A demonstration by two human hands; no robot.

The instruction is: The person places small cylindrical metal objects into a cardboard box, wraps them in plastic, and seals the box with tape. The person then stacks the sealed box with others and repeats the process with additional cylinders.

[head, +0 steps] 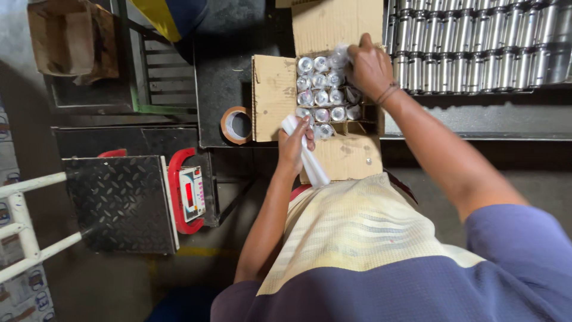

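Note:
An open cardboard box (pixel 273 95) sits in front of me, packed with rows of shiny metal cylinders (pixel 322 96) in clear plastic wrap. My right hand (pixel 369 68) reaches into the far right corner of the box and grips a wrapped cylinder (pixel 341 55) there. My left hand (pixel 294 143) hovers at the box's near edge, closed around a bunch of white plastic bags (pixel 310 156) that hangs down toward me.
A roll of brown tape (pixel 236 125) lies left of the box. Many bare metal cylinders (pixel 476 45) are stacked on the shelf at the right. A platform scale (pixel 122 203) with a red display unit (pixel 190 192) stands lower left. A torn carton (pixel 71 39) sits at the top left.

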